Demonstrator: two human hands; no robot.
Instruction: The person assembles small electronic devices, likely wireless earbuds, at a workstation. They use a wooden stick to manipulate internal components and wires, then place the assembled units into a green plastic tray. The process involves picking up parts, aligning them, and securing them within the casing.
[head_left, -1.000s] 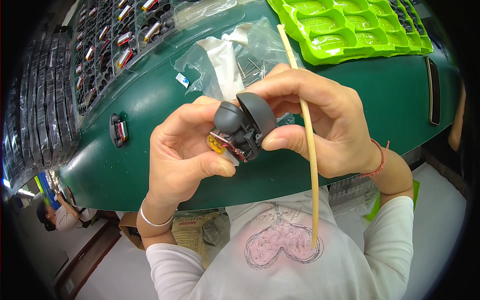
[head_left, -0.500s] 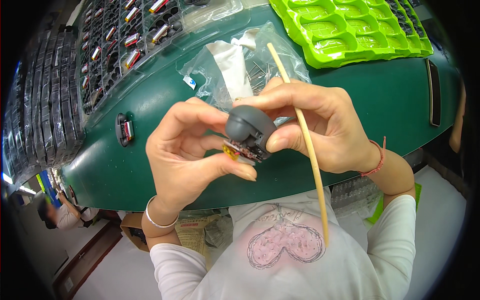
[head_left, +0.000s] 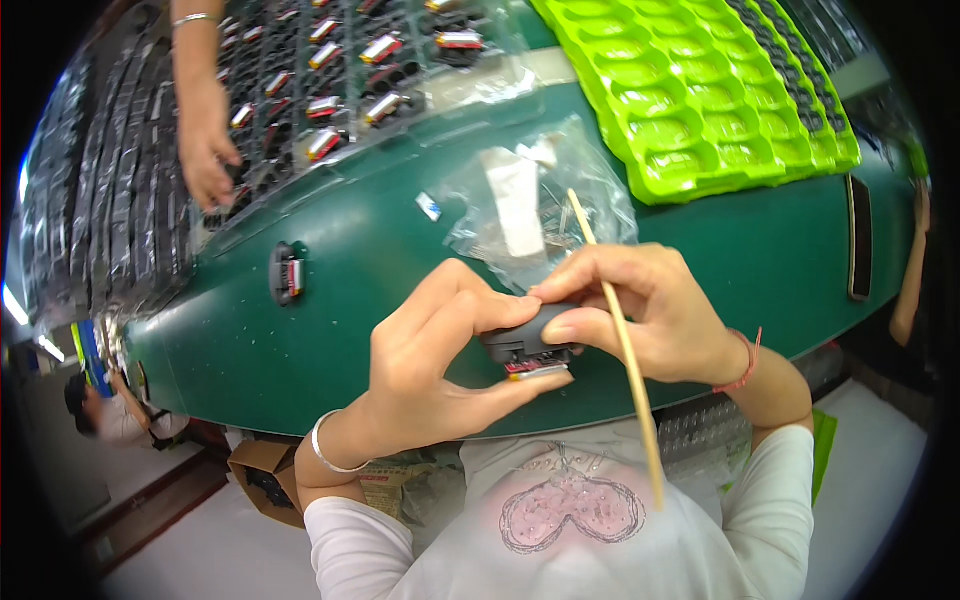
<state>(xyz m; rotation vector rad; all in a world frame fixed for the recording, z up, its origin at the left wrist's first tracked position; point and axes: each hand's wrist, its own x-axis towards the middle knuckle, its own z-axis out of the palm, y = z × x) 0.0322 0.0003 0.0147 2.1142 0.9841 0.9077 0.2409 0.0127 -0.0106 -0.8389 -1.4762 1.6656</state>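
Observation:
A dark grey rounded plastic housing (head_left: 530, 342) with a small battery and circuit parts showing on its lower side is held between both hands. My left hand (head_left: 435, 360) is closed on it, thumb under the battery (head_left: 540, 373) and fingertips on top. With thumb and index finger, my right hand (head_left: 645, 310) grips the housing's right end. A slim wooden stick (head_left: 628, 345) also rests in my right hand, slanting down toward my shirt. A similar housing with its battery exposed (head_left: 287, 274) lies on the green table at the left.
Beyond my hands lies a clear plastic bag (head_left: 560, 205) with thin metal pieces and white paper. A bright green tray (head_left: 690, 100) stands far right, near a dark phone-like slab (head_left: 859, 238). Clear trays of battery units (head_left: 330, 110) fill the far left, where another person's hand (head_left: 207, 150) reaches in.
The housing has been turned so its battery side faces down and toward me. Both hands sit lower in view. Another person's arm has come in at the far left.

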